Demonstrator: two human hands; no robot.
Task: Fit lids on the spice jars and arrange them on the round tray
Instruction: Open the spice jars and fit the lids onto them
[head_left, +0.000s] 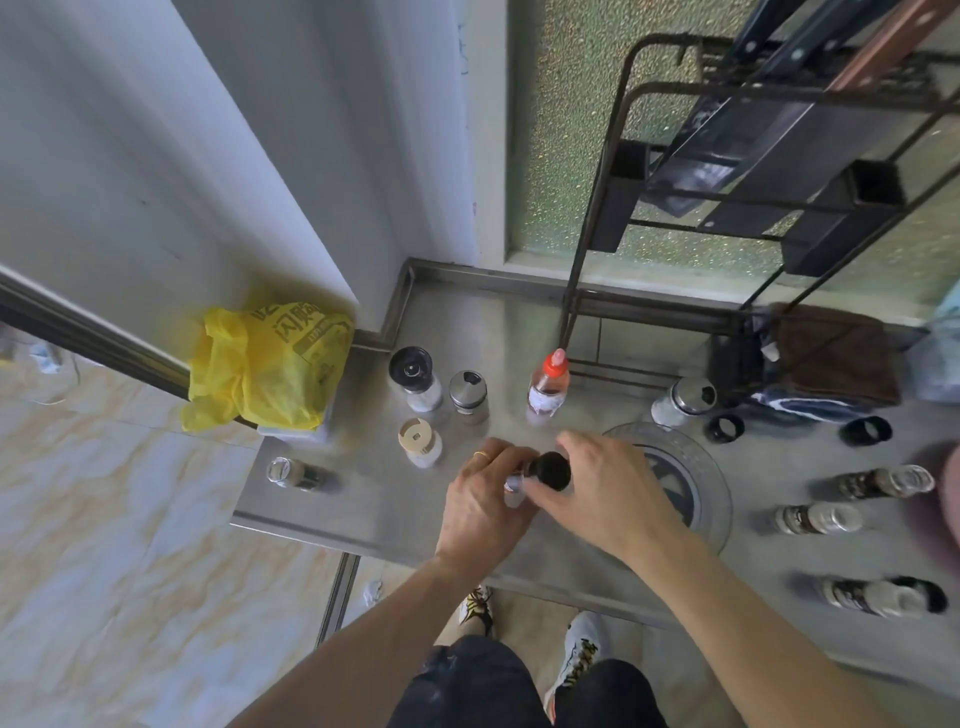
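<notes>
So far the round glass tray (719, 470) sits empty; left hand (485, 501) grips a small glass jar (514, 486), right hand (605, 488) pinches its black lid (551, 470); other jars stay uncapped.

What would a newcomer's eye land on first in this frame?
Probably the two hands at centre: the left hand grips a small jar while the right hand sets a black lid on it. Next, the bright yellow bag at the counter's far-left corner, then the round tray just right of the hands, with nothing visible on it.
</notes>
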